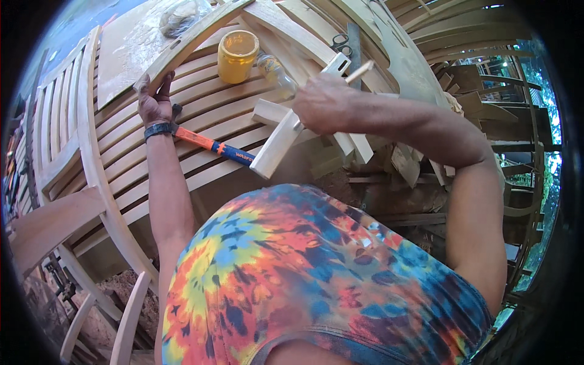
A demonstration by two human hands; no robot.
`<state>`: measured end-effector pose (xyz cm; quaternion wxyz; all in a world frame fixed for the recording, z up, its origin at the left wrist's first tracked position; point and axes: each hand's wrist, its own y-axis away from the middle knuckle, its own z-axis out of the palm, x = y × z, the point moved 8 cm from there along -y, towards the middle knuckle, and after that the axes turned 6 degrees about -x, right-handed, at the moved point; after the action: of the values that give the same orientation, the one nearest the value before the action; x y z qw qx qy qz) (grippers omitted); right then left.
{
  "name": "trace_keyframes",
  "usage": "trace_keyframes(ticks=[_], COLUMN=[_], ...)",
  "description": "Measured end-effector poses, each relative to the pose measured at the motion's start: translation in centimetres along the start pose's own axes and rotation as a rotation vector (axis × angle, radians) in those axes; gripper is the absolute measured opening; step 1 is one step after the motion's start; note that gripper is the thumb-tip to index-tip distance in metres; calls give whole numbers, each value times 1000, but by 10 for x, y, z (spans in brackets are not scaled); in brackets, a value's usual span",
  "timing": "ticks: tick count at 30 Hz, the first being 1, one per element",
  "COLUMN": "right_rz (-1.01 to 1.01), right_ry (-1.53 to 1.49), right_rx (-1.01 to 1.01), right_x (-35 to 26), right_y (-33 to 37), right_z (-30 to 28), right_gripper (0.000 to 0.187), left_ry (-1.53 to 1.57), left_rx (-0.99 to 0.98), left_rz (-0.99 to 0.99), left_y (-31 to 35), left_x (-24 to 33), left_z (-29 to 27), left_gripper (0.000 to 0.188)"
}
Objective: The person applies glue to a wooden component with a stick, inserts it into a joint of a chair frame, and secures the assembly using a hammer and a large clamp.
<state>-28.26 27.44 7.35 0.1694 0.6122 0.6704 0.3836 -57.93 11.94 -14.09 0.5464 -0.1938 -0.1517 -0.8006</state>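
Note:
My left hand [156,108] is closed on the lower end of a long, pale wooden rail [193,39] with slots cut in it. My right hand [322,104] is a fist around a thin wooden stick [360,72], whose end pokes out to the right. Under that fist lies a slotted wooden bar [275,149], its near end toward me; whether the fingers also grip it is hidden. A hammer [213,145] with an orange and blue handle rests on the slats between my hands. Beyond it stands an open jar of yellow-amber stuff [237,58].
A slatted wooden frame [201,103] serves as the work surface. Next to the jar lies a clear plastic bottle [275,73]. Black-handled scissors [342,45] and a metal ruler [354,45] lie farther back. A clear plastic bag [184,18] sits on a board. Curved wooden parts are stacked at right.

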Motion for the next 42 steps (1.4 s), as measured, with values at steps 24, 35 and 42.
trace_keyframes(ticks=[24,35,42], right_rz=[140,391,205], right_ry=[-20,-212,-339], right_rx=[21,582,786], right_x=[12,140,200], right_y=[25,75,-57], right_z=[-10,-71,-127], right_gripper=[15,31,28], left_ry=[-81,-22,-30], left_rx=[6,134,98], left_rz=[43,-165,-111], left_y=[1,12,21], left_x=[4,14,23], left_z=[10,9,28], left_gripper=[45,57,47])
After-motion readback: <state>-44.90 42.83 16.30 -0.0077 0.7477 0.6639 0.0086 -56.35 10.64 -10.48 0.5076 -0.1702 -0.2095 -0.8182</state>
